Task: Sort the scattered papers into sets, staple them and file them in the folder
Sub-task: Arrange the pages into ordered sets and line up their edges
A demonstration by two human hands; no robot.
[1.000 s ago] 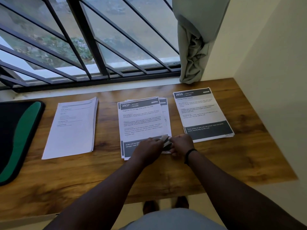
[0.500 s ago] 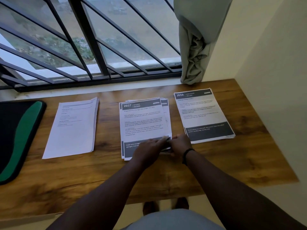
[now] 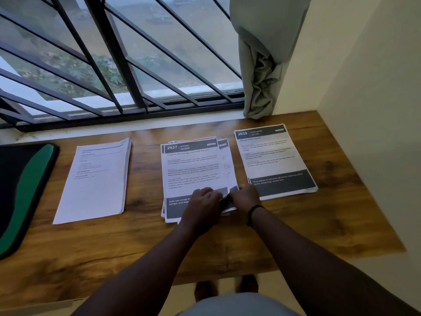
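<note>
Nearest, two bare forearms reach forward over the wooden table [image 3: 296,224]. Both hands meet at the near right corner of the middle stack of papers [image 3: 193,169], headed "2937 KITCHEN". The left hand [image 3: 205,202] lies on the dark footer band with fingers curled at the lifted corner. The right hand [image 3: 245,197], a black band [image 3: 252,213] on its wrist, pinches the same corner, whose sheets bend upward between the two hands. Just to the right lies the "2659 LIVING ROOM" stack [image 3: 273,160], flat. Well to the left lies a white stack [image 3: 98,179] with faint print, and beyond it, at the left edge, a black and green folder [image 3: 25,190]. Farther back are the window bars [image 3: 114,53] and a bunched grey curtain [image 3: 262,65].
</note>
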